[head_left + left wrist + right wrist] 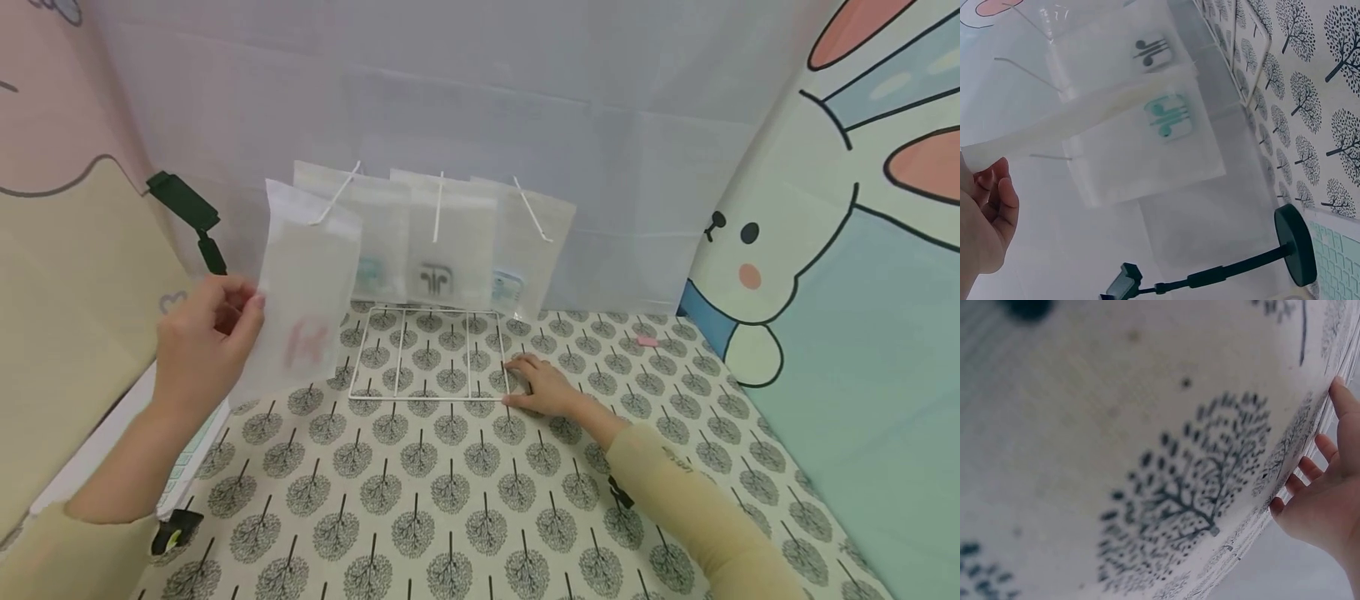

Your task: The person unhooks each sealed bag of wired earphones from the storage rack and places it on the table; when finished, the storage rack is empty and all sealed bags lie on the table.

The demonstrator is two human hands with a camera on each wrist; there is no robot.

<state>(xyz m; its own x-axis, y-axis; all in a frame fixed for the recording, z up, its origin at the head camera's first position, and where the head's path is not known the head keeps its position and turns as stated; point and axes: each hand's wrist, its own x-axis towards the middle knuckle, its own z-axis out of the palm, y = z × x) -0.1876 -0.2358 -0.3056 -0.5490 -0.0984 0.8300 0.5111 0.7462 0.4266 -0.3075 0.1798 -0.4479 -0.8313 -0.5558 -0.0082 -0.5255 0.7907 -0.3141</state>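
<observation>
My left hand (206,342) pinches the left edge of a frosted plastic bag (303,275) with a blurred red print near its bottom. The left wrist view shows this bag nearly edge-on. A white prong crosses its upper part in the head view; I cannot tell whether it passes through the bag. Behind it hang several similar bags, one with a dark earphone print (435,279), one with a teal print (1169,117) and one with a blue print (507,285). My right hand (546,387) rests at the right side of the white wire rack's base (427,399), its fingers spread.
A dark green stand (183,202) and a pale keyboard (183,462) with mint keys are at the left. A small pink piece (647,341) lies on the tree-patterned tablecloth (480,500) at the right. Printed curtains (847,333) enclose the table.
</observation>
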